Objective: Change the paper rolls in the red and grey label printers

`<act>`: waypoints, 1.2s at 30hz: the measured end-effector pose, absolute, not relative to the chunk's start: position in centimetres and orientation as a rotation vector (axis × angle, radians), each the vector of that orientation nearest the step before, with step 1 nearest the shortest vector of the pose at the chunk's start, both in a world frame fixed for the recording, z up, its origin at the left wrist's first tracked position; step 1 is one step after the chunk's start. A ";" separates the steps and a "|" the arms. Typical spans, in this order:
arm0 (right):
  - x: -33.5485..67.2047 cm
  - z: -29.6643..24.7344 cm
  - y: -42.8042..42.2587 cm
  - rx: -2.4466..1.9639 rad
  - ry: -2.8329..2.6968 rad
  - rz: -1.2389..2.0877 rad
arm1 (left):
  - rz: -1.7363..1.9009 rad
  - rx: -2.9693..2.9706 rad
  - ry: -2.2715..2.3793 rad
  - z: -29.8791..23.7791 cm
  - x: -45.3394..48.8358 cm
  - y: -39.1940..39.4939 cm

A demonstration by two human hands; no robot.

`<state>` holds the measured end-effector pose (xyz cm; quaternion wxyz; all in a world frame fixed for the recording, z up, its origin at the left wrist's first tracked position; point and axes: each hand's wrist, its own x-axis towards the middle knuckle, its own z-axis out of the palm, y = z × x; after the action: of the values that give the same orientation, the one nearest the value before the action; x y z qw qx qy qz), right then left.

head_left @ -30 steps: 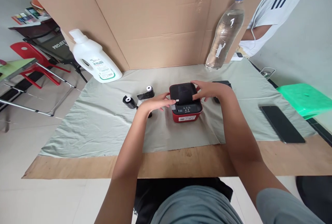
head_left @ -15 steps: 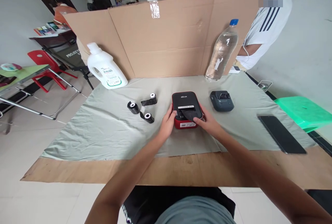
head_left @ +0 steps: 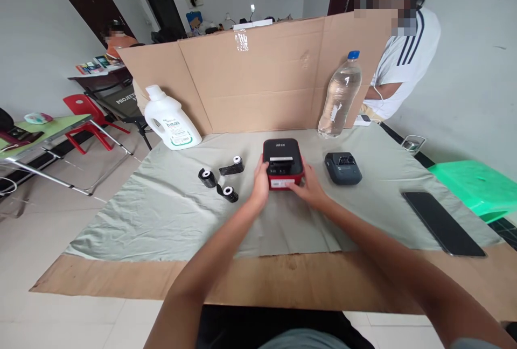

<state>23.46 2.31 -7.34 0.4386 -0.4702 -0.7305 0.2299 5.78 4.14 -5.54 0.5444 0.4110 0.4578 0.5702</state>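
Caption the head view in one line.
Left hand and right hand clasp a red printer on a cloth, between three rolls and a grey printer.

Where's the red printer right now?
Head view: the red printer sits on the cloth, held between the left hand and right hand, black rolls to its left, grey printer to its right.

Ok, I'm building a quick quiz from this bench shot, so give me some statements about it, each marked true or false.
1. The left hand and right hand both touch the red printer. True.
2. The black rolls lie right of that printer. False: they lie to its left.
3. The grey printer sits untouched. True.
4. The phone is in the right hand. False: it lies flat on the table, far right.
5. The water bottle has its cap on. True.
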 end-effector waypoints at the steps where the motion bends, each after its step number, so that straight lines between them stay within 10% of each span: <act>1: 23.2 -6.9 4.0 -1.176 -1.795 0.571 | 1.436 0.921 1.016 -5.2 6.0 6.2; 15: 22.2 -4.6 11.4 -1.287 -1.771 0.821 | 1.455 0.702 1.089 -4.5 7.0 14.2; 23: 31.9 -3.9 3.3 -1.750 -1.734 -0.050 | 1.370 1.223 1.303 -9.2 4.8 3.5; 36: 30.6 -6.8 -0.2 -2.030 -1.554 0.012 | 1.117 1.569 1.277 -9.3 5.1 0.3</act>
<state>30.57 -0.18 -6.83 0.2883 -0.7603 -0.5821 0.0043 5.08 0.35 -9.34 0.4036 0.6212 0.5057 0.4422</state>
